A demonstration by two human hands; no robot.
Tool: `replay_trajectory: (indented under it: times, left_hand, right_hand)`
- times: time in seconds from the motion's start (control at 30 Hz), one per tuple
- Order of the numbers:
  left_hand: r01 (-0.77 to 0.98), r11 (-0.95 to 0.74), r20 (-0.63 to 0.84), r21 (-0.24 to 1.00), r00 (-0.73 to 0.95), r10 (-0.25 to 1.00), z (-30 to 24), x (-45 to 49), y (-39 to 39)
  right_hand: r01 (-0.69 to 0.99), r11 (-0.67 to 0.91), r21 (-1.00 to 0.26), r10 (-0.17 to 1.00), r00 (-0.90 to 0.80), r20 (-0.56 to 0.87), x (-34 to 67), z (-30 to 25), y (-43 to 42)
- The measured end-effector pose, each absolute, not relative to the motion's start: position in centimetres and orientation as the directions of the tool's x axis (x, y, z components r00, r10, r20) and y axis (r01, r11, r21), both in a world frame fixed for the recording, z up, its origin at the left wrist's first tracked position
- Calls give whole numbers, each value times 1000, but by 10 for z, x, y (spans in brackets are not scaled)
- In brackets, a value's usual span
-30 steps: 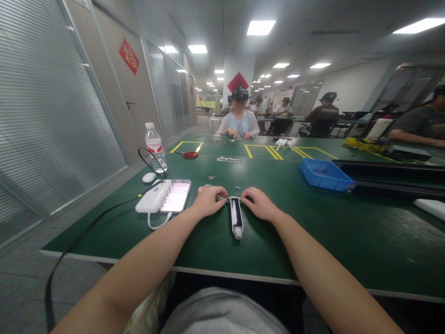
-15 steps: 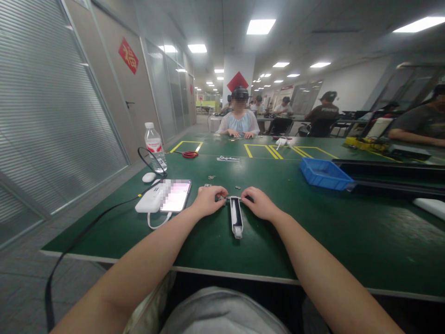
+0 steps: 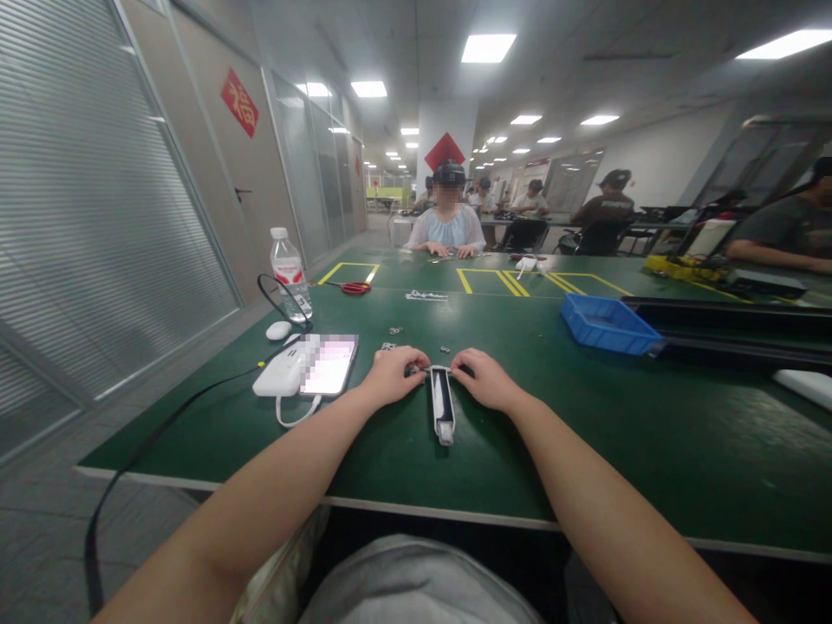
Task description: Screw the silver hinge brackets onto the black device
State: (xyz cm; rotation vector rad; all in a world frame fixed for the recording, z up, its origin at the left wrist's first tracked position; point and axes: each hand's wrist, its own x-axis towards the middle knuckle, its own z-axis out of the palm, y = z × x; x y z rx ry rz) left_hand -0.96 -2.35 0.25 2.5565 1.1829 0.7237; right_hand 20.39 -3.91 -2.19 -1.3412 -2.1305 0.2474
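A long narrow white and dark part (image 3: 442, 407) lies on the green table (image 3: 585, 451), its length pointing toward me. My left hand (image 3: 392, 375) is curled at the left of its far end, fingers pinched on a small metal piece that I cannot make out clearly. On the right of that far end my right hand (image 3: 484, 380) rests with fingers closed against it. Several small metal pieces (image 3: 393, 331) lie just beyond my hands.
A phone (image 3: 328, 365) lies on a white power bank (image 3: 281, 377) at left, with a cable, a white mouse (image 3: 279, 330) and a water bottle (image 3: 289, 276). Red scissors (image 3: 354, 289) lie farther back. A blue tray (image 3: 607, 324) is at right. A person sits opposite; others work behind.
Almost nothing has changed. My left hand has shifted slightly to the right, closer to the part's far end.
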Motion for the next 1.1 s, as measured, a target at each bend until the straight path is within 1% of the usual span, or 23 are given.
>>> replay_trajectory:
  times: [0.17,0.47,0.73,1.1]
  left_hand:
    - [650,-651,336,392,557,759,2,-10,-23]
    - [701,-589,313,401,499,808,4,-9,-27]
    - [694,-583,306,422,497,812,5,-8,-27]
    - [676,-602,337,424,499,798,6,-7,-29]
  right_hand:
    - [761,469,-449,871,-313,379,204,-21,-39]
    - [759,483,-438,862,-324,389,204,-19,-40]
    - [763,464,-449,874,-311,373,203,-18,-41]
    - [737,511,-443,849,-351,394,205,-21,-40]
